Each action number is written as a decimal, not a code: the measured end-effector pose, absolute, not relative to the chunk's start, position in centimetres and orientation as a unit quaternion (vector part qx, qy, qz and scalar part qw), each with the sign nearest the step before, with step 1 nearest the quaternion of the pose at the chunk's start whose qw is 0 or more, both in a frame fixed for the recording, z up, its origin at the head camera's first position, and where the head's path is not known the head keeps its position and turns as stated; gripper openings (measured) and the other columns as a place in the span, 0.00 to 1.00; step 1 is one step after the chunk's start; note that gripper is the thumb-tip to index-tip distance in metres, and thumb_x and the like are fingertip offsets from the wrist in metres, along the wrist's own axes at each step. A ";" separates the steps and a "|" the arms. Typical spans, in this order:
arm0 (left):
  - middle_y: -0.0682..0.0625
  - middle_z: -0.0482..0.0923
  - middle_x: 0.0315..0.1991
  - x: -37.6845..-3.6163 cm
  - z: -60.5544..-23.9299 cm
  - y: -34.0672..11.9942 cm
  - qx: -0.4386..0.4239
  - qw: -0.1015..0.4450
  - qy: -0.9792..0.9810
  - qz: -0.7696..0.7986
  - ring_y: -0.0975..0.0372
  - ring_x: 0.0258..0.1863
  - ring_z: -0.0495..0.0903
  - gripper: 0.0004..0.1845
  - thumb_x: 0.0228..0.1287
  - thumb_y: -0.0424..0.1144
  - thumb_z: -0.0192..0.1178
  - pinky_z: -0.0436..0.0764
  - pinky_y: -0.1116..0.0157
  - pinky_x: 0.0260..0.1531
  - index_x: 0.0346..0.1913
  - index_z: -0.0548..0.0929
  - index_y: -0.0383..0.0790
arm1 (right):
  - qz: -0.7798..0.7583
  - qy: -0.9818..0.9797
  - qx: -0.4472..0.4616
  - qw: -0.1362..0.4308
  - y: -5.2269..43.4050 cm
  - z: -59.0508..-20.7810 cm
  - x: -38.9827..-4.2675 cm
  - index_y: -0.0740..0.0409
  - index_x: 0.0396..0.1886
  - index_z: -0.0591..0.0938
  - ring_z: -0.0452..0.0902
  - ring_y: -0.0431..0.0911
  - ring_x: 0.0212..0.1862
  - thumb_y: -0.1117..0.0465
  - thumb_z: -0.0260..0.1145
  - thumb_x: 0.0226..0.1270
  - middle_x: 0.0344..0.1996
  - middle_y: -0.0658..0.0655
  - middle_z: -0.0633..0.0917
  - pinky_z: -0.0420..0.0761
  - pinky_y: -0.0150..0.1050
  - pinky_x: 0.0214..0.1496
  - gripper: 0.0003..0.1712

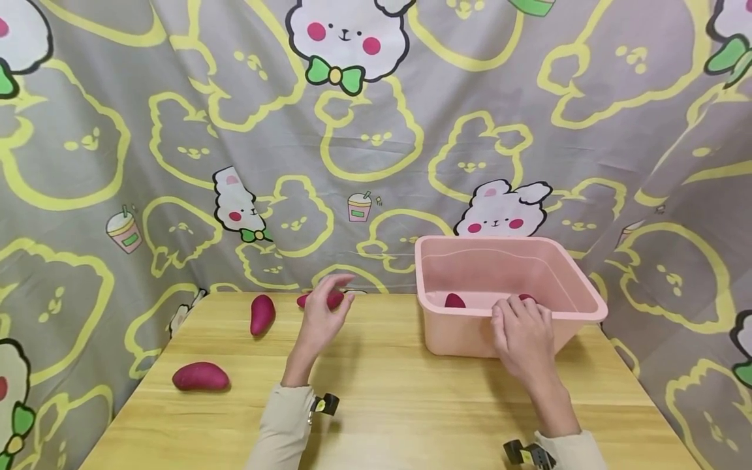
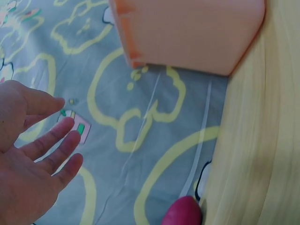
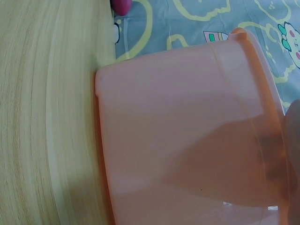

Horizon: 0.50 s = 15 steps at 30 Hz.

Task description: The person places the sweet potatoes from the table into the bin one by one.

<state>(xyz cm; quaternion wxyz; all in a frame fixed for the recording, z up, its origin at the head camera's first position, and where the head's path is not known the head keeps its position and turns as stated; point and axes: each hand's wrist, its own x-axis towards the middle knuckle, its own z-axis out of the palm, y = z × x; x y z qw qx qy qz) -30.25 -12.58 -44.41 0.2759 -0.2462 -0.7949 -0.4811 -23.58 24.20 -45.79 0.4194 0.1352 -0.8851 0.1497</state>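
Observation:
A pink plastic basin [image 1: 578,294] stands at the back right of a wooden table [image 1: 388,405]. Two purple sweet potatoes [image 1: 454,301] lie inside it, one of them [image 1: 528,297] just past my right hand [image 1: 521,329], whose fingers curl over the basin's front rim. My left hand [image 1: 322,313] hovers with relaxed, spread fingers in front of another sweet potato [image 1: 333,300] at the table's back edge. In the left wrist view the left hand [image 2: 37,154] holds nothing, and that sweet potato [image 2: 183,213] lies below it.
Two more sweet potatoes lie on the left of the table, one at the back [image 1: 262,314] and one nearer the left edge [image 1: 200,376]. A grey cartoon-rabbit cloth [image 1: 376,143] hangs close behind and at both sides.

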 end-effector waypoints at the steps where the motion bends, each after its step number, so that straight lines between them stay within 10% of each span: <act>1: 0.44 0.84 0.51 -30.4 -44.5 -12.8 -0.245 0.280 -0.793 -0.482 0.52 0.52 0.82 0.18 0.63 0.26 0.69 0.79 0.52 0.54 0.56 0.84 0.35 | 0.150 -0.885 0.134 0.419 24.2 -45.8 -23.5 0.58 0.33 0.75 0.69 0.60 0.40 0.56 0.46 0.77 0.30 0.58 0.76 0.65 0.59 0.49 0.16; 15: 0.43 0.82 0.55 -31.1 -45.1 -14.1 -0.232 0.297 -0.811 -0.447 0.51 0.51 0.83 0.22 0.58 0.21 0.69 0.80 0.56 0.47 0.56 0.84 0.38 | 0.153 -0.886 0.132 0.418 24.3 -46.0 -23.6 0.58 0.33 0.76 0.70 0.60 0.40 0.56 0.47 0.77 0.31 0.58 0.77 0.65 0.59 0.50 0.15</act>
